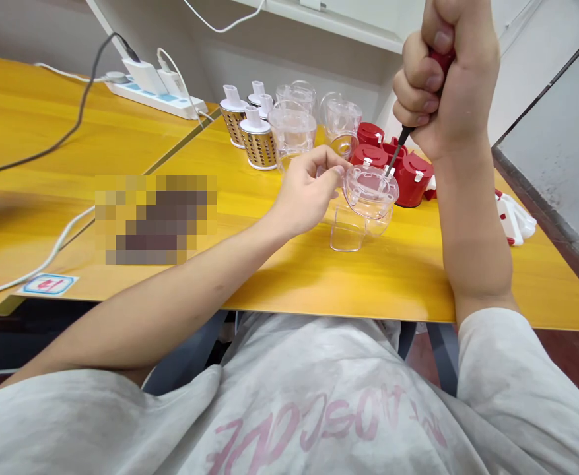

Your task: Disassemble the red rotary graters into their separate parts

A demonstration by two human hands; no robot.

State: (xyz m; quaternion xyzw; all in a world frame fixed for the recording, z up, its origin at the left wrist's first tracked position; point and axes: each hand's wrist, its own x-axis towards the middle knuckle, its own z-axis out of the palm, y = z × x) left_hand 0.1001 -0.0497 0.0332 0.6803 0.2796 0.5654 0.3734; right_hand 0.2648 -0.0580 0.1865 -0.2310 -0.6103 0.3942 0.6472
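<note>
My right hand (442, 86) is wrapped round the red handle of a screwdriver (398, 153). The dark shaft slants down, its tip at the right side of the round top of a clear plastic housing (368, 191). That housing stands on the table near its front edge, with a clear tube-like part at the lower left. My left hand (313, 188) pinches the left rim of the housing between thumb and fingers. Behind it are several red plastic parts (412, 178) with white clips.
Several perforated metal drums (258, 145) with white tops stand at the back, beside more clear housings (292, 128). A white power strip (155, 95) with plugs and cables lies back left. A red and white part (514, 221) is at right. A blurred dark object (165, 221) lies left.
</note>
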